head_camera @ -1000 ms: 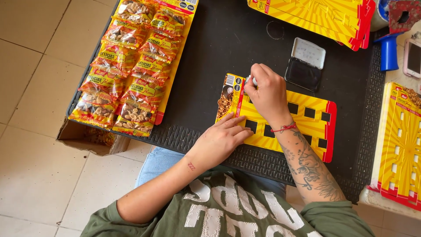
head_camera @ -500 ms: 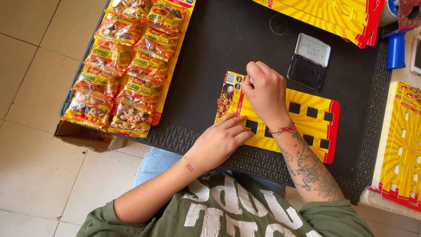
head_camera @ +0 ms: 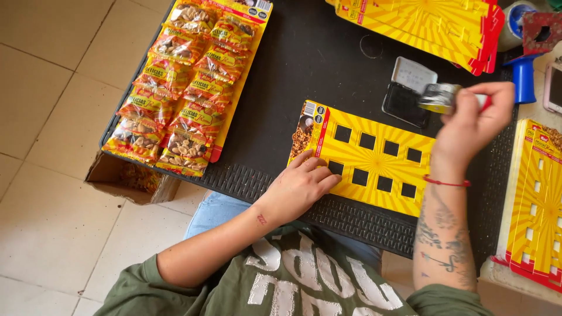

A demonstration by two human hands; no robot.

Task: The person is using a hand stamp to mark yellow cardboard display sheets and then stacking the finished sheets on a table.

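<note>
Pressing flat with spread fingers, left hand (head_camera: 301, 184) pins yellow display card (head_camera: 374, 161) on black mat (head_camera: 293, 88) | right hand (head_camera: 471, 120) clenched around stamp (head_camera: 439, 98), raised above open ink pad (head_camera: 410, 93) | snack-packet strip (head_camera: 187, 88) lies left

shirt: olive green, large pale lettering, sleeves pushed up | right hand (head_camera: 471, 120): red string bracelet, dark forearm tattoos | left hand (head_camera: 301, 187): small red wrist mark | jeans: light blue, 12 o'clock of shirt

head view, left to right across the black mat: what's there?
Card filled with snack packets → left hand → yellow card with square cut-outs → open ink pad → right hand holding a stamp → blue-handled tool.
</note>
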